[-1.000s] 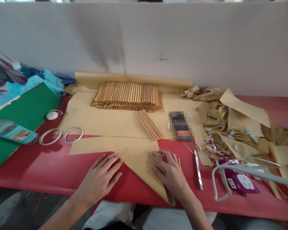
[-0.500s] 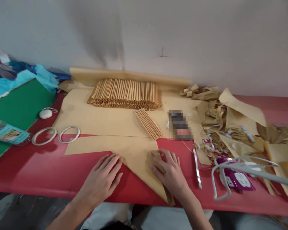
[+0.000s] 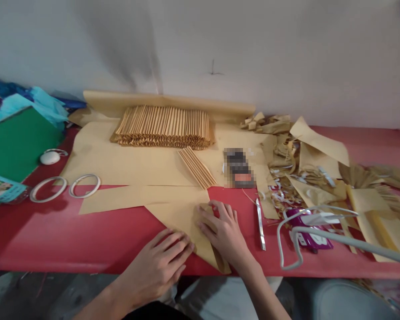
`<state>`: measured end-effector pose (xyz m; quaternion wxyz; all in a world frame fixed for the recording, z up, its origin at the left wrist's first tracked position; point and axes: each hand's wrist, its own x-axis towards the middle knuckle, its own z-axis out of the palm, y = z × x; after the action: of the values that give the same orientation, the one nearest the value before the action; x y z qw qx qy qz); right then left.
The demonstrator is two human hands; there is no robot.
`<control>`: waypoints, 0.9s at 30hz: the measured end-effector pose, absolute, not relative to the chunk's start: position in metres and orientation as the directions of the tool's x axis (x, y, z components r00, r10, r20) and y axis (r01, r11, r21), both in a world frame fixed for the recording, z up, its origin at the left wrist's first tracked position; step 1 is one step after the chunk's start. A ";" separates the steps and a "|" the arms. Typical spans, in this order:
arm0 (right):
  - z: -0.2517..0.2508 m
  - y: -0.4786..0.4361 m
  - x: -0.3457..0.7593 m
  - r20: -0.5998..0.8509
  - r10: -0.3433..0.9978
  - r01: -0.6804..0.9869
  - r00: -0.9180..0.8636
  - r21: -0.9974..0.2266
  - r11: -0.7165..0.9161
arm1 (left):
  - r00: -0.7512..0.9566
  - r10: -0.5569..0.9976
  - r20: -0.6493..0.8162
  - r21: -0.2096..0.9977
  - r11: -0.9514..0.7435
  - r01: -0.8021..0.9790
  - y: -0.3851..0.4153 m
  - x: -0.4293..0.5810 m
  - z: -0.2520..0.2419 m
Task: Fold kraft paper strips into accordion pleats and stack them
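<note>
A large sheet of brown kraft paper (image 3: 173,209) lies on the red table, with a slanted edge running down toward the front and a folded or curled part at its right side. My left hand (image 3: 168,262) rests over that slanted edge near the front, its fingers stretched out on the paper. My right hand (image 3: 225,231) presses on the sheet's right side, fingers bent and spread, thumb apart from the index finger. Just beyond lies a small pleated paper strip (image 3: 197,168). A silver craft knife (image 3: 260,224) is to the right of my right hand.
At the back sits a long pleated paper stack (image 3: 163,126). Two tape rolls (image 3: 85,186) and a plastic bottle (image 3: 5,189) are on the left. Paper scraps (image 3: 283,151), a purple packet (image 3: 308,231) and a white bent rod (image 3: 350,242) occupy the right. The table's front edge (image 3: 86,269) is close.
My left hand has slid right and toward the front along the paper's slanted edge. My right hand stays at the sheet's right side. The whole view has shifted slightly.
</note>
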<state>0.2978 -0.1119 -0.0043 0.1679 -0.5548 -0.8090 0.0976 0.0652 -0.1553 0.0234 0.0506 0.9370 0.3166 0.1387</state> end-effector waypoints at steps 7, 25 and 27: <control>-0.005 -0.112 0.298 0.196 0.922 0.857 -0.334 -0.345 0.383 | 0.790 0.573 0.220 0.258 -0.815 0.519 -0.166 0.084 0.015; -0.004 -0.111 0.303 0.205 0.916 0.819 -0.344 -0.412 0.400 | 0.845 0.510 0.160 0.258 -0.848 0.463 -0.165 0.073 0.015; -0.003 -0.111 0.303 0.205 0.916 0.817 -0.345 -0.415 0.401 | 0.850 0.501 0.161 0.248 -0.855 0.456 -0.164 0.071 0.012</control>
<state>0.3029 -0.1107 -0.0031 0.2058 -0.5339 -0.8112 0.1205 0.0708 -0.1644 0.0124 0.1006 0.9566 0.2502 0.1106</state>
